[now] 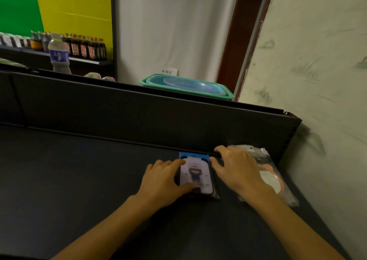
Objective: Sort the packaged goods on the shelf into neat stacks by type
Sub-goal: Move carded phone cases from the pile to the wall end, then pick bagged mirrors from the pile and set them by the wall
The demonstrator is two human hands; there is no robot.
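Note:
A stack of flat packaged goods [196, 175] lies on the dark shelf [79, 170] near its back wall; the top pack has a blue header and a white card with a cartoon figure. My left hand [162, 180] presses against the stack's left side, thumb resting on the top pack. My right hand [238, 168] lies flat with fingers spread against the stack's right side, covering part of a clear plastic pack with an orange ring [272, 176]. That clear pack sits by the shelf's right end.
The shelf's dark back panel [139, 109] rises behind the goods. Beyond it stand a green basin with a blue basket [186, 86], a water bottle [58, 55] and a row of dark sauce bottles [85, 48]. A papered wall [317, 81] borders the right.

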